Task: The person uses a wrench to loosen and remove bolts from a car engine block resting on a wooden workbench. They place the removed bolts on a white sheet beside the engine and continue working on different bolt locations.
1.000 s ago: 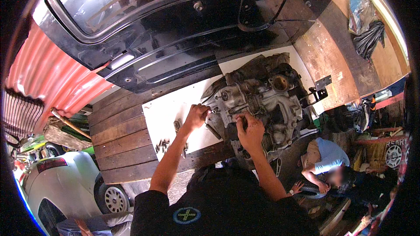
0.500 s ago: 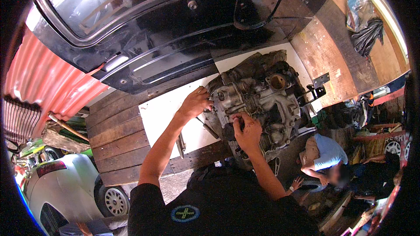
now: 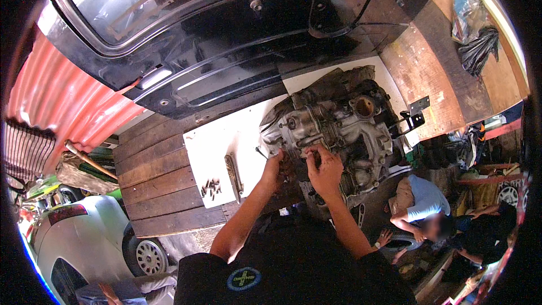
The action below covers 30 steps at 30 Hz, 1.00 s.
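A greasy metal engine [image 3: 358,135] with a round opening on top lies in front of me. At its near left side is my left hand [image 3: 273,170], its fingertips against the edge and mostly hidden. My right hand [image 3: 326,172] rests on the near part of the engine, thumb and fingers drawn together at a small spot; whatever is between them is too small to make out. Left of my left hand, a white board [image 3: 206,149] carries several small bolts [image 3: 211,187] and a long, thin metal tool [image 3: 233,175]. A thin dark rod [image 3: 261,152] lies close to the engine.
The board and engine sit on a wooden plank bench [image 3: 152,186]. A black vehicle door panel [image 3: 226,51] stands along the far side. A metal bracket [image 3: 415,114] juts out at right. A person in a blue shirt [image 3: 426,197] crouches at lower right; a silver car [image 3: 84,237] stands at left.
My left hand has come down and toward me along the engine's left side. The bolts, earlier behind my left forearm, now show. My right hand stays nearly in place, fingers still together.
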{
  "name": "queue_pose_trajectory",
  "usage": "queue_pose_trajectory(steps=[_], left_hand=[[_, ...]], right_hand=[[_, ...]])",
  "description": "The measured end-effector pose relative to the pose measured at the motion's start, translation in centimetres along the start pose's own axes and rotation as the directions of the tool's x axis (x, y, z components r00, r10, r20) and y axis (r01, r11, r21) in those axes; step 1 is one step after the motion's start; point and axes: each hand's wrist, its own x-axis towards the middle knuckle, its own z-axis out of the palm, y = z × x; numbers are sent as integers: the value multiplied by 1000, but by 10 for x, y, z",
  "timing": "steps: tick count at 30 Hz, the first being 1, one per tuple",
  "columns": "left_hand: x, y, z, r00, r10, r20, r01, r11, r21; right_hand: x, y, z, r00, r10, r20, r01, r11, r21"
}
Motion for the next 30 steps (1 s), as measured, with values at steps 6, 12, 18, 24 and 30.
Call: queue_pose_trajectory(steps=[6, 12, 18, 24, 30], left_hand=[[-1, -25, -20, 956, 250, -150, -217, 954, 206], [22, 35, -62, 499, 654, 568, -580, -235, 780], [23, 109, -44, 594, 324, 737, -479, -594, 647], [35, 114, -43, 540, 241, 807, -558, -615, 557], [31, 121, -32, 660, 137, 739, -476, -685, 552]], right_hand=[[2, -1, -1, 1000, -12, -5, 12, 999, 53], [1, 2, 0, 999, 26, 35, -27, 999, 41], [1, 0, -1, 1000, -8, -5, 8, 1000, 29], [1, -1, -1, 1000, -7, 7, 7, 999, 36], [-1, 1, 1, 1000, 24, 13, -25, 998, 57]])
